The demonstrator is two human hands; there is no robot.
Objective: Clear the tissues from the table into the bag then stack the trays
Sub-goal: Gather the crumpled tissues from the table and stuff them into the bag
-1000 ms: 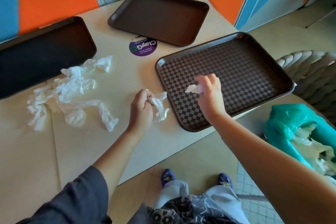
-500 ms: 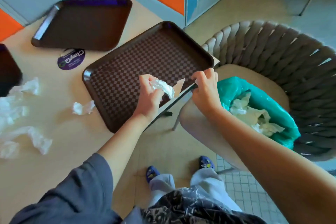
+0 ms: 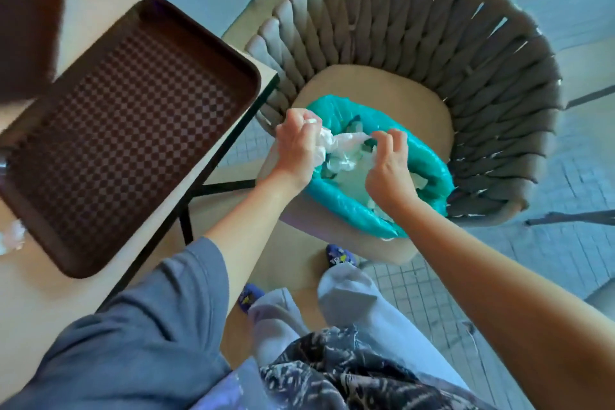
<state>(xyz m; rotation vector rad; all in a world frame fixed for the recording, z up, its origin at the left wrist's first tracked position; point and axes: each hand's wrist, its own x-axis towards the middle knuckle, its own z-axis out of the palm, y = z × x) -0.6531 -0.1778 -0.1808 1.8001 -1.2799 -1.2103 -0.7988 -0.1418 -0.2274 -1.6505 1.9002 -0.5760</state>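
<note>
**Tissues going into the bag, trays still to stack**

The left hand (image 3: 299, 146) is curled around a white tissue (image 3: 327, 140) and holds it right over the bag. The right hand (image 3: 387, 168) has bent fingers that seem to pinch the other end of the same tissue, just above the bag's mouth.

The green bag (image 3: 352, 210) sits on the seat of a woven chair (image 3: 432, 43), beside the table's near corner. It has a pile of white tissues (image 3: 352, 176) in it, so a good part of the clearing looks done.

One more crumpled tissue (image 3: 11, 238) lies at the left edge of the table (image 3: 30, 283), so there is more to pick up.

The checkered tray (image 3: 133, 130) sits by the table's corner. A second tray (image 3: 26, 27) lies apart near the far edge. They are not stacked yet, so that job is still left.
</note>
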